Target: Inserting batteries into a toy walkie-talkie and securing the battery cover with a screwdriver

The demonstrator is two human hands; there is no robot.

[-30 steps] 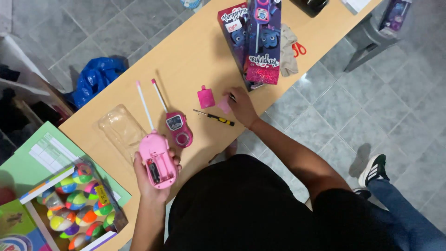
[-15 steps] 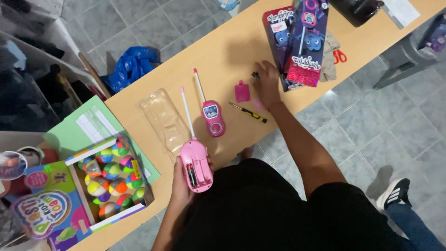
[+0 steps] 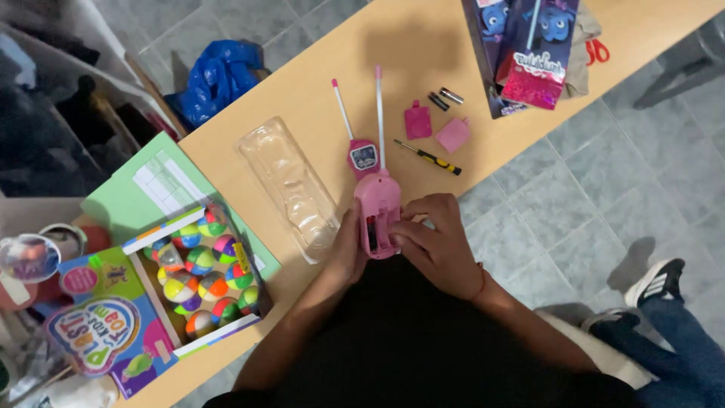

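Leftmost, off the table's [image 3: 249, 113] end, stands a box of coloured balls [image 3: 204, 272] beside a green sheet [image 3: 151, 189], and behind them a blue bag [image 3: 215, 75] lies on the floor. Next along the tabletop lies a clear plastic tray [image 3: 291, 185], empty, likely the shell the toys came out of. Just right of it the left hand [image 3: 349, 245] clasps a pink toy radio [image 3: 377, 215] from its left side, back face up, with its white aerial pointing away over the table; the battery bay looks open, which would explain why the toy is held face down and close to the body. The right hand [image 3: 434, 242] closes on the radio from the right, fingers curled over its lower edge and thumb near the bay, so the toy sits pinched between both hands at the near table edge. A second radio [image 3: 362, 155] lies face up just beyond it, aerial angled left. Farther right lie a small screwdriver [image 3: 430, 157], two pink covers [image 3: 434, 127] and two batteries [image 3: 445, 97], all near one another and within easy reach of the right hand. At the far right rests a printed toy package [image 3: 529, 53], with red scissors [image 3: 596, 51] beside it.
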